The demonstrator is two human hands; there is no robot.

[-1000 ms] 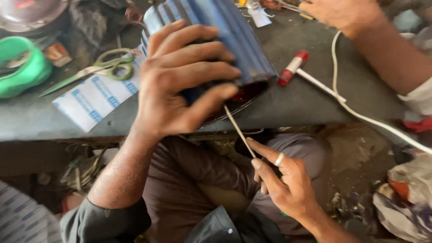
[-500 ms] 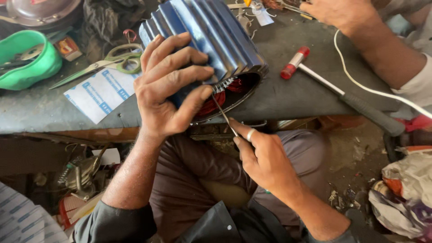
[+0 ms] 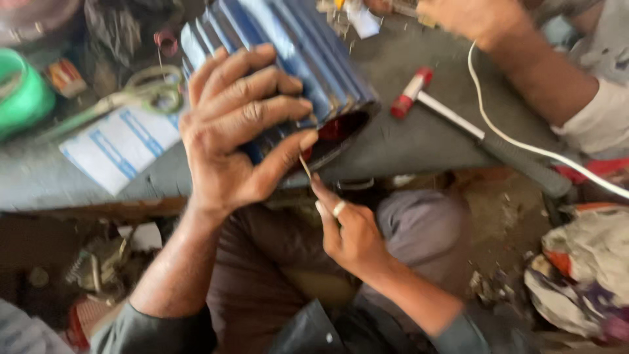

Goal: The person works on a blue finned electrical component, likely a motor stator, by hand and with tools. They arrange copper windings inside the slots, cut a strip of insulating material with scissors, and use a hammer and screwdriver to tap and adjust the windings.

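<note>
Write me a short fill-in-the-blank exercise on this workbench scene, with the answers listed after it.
1. The left hand is spread over a ribbed motor housing coloured ____.
2. The right hand pushes a thin ____ into the housing's open end.
3. A finger of the right hand wears a ____.
4. The scissors lie on the bench to the ____ of the housing.

Answers: blue; strip; ring; left
</note>
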